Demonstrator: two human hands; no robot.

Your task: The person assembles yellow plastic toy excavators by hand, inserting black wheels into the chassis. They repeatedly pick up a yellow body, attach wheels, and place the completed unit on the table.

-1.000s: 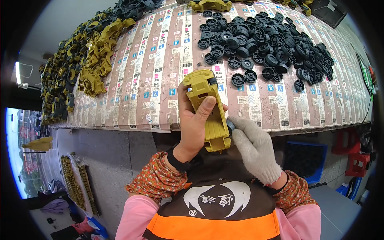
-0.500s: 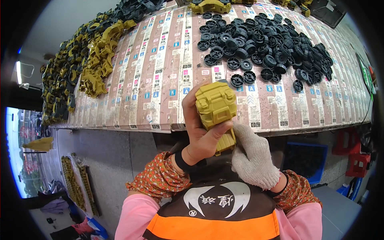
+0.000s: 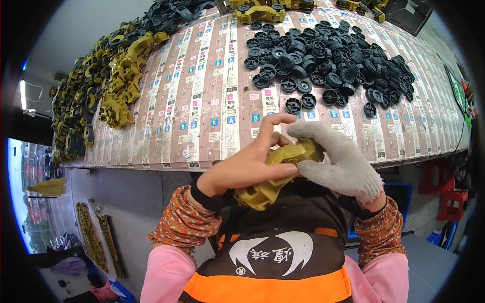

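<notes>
Head view, both hands, bare left [image 3: 247, 166], knit-gloved right [image 3: 343, 164], gripping ribbed, seemingly plastic yellow toy body [image 3: 275, 174]

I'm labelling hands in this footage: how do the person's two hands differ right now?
The left hand is bare; the right hand wears a grey knit glove. The left hand wraps the yellow plastic part from the left with its fingers over the top, while the right hand covers its right end. Both grip that same part above the lap.

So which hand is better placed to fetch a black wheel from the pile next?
Probably the right hand: gloved, it lies nearer the black wheels, heaped on the table's right. The bare left hand wraps the yellow toy body, seemingly carrying it.
</notes>
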